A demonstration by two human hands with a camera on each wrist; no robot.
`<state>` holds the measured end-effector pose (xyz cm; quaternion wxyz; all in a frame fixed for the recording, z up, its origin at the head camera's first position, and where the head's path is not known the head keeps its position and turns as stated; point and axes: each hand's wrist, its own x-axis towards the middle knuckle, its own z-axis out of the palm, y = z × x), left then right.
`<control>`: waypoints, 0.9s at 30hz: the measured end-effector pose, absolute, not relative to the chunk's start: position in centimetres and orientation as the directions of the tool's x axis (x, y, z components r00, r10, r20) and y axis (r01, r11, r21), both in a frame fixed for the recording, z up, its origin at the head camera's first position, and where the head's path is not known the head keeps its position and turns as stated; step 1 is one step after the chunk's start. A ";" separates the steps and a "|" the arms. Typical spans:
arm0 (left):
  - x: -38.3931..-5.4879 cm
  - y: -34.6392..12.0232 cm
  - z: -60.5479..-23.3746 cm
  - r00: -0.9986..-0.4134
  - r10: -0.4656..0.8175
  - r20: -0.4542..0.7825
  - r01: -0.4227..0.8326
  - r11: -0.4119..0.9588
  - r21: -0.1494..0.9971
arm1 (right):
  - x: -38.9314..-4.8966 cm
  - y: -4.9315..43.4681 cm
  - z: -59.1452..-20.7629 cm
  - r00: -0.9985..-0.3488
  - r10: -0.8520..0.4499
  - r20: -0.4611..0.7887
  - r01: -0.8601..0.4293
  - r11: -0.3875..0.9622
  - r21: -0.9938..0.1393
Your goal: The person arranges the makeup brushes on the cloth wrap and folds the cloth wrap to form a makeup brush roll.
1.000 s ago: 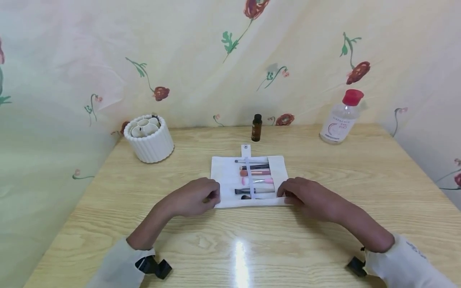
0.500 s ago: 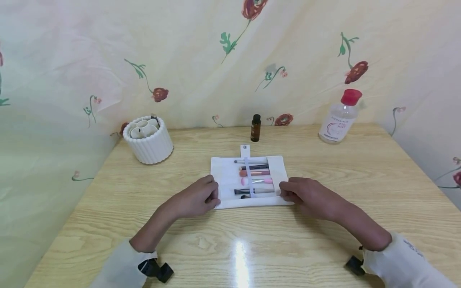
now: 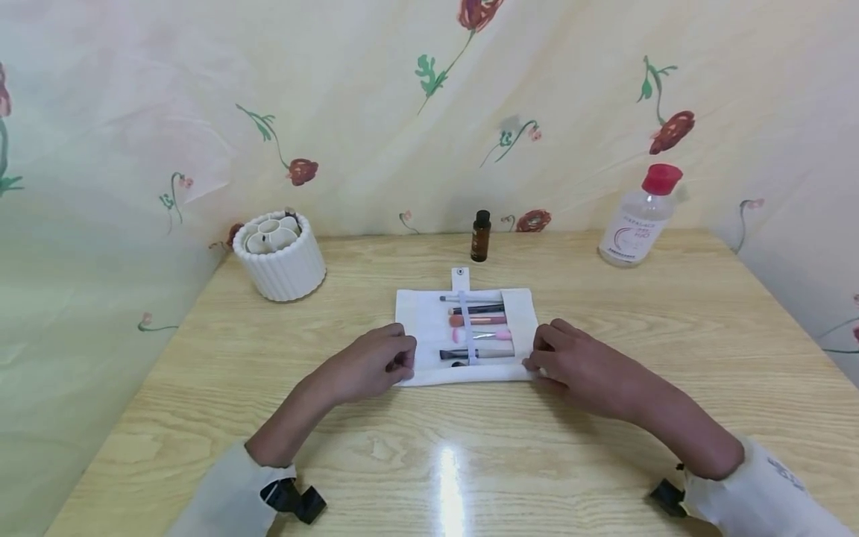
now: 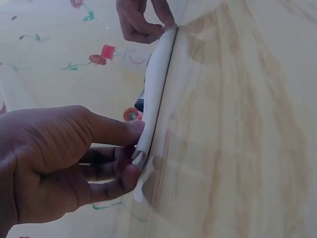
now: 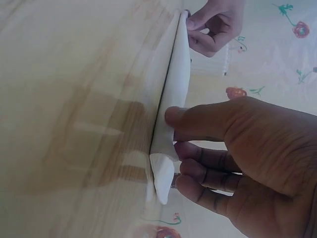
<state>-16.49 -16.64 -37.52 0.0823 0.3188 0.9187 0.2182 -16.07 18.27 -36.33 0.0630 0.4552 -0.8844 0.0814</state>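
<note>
Wood-grain desk [image 3: 376, 470] sits against floral backdrop [image 3: 362, 134], left fingers [image 4: 116, 130] and right fingers [image 5: 203, 119] pinching near edge of white brush roll [image 3: 428, 328].

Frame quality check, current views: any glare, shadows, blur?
Head: bright glare streak on the tabletop, lower centre; white brush roll fairly clear, fine print on the red-capped bottle unreadable. Left wrist: hazy, washed out, that bottle soft and faint. Right wrist: similar haze, smeared wood grain, dark patches on the tabletop, shadow or reflection, can't tell which.
</note>
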 end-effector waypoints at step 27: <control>-16.8 -17.8 -37.4 -0.737 0.675 -0.015 0.601 0.666 0.441 | -16.0 18.3 -36.8 -0.682 -0.723 0.110 -0.730 0.665 -0.159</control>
